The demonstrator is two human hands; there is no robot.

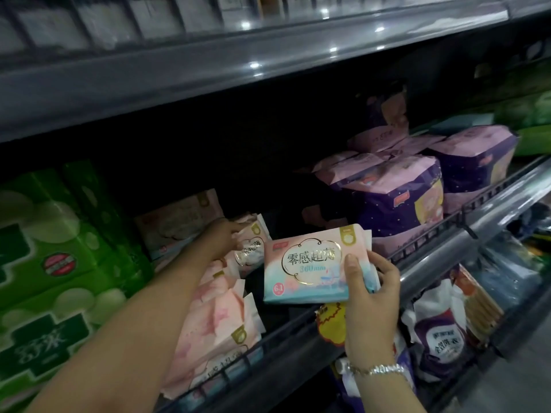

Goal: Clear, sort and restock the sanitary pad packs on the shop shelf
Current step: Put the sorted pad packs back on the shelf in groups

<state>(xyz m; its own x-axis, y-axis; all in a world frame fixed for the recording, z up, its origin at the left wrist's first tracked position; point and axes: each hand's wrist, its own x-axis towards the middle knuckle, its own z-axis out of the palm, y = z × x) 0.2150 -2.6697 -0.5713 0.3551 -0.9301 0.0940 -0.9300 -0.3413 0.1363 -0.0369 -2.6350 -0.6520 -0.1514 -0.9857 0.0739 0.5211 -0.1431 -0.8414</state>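
A pink-and-teal pad pack is held at the centre of the frame, in front of the shelf rail. Its face carries a gold cloud outline with the characters "零感超薄", the figure "360mm" below them, and a round pink badge reading "6.1" at the lower left corner. The grip of the right hand is closed round the pack's right end, thumb across the front; a silver bracelet is worn on that wrist. The left hand is stretched into the shelf at centre left, its fingers curled onto a second pink pack of the same design. More pink packs are seen lying loose below it. Purple packs are stacked at the right, green packs at the left.
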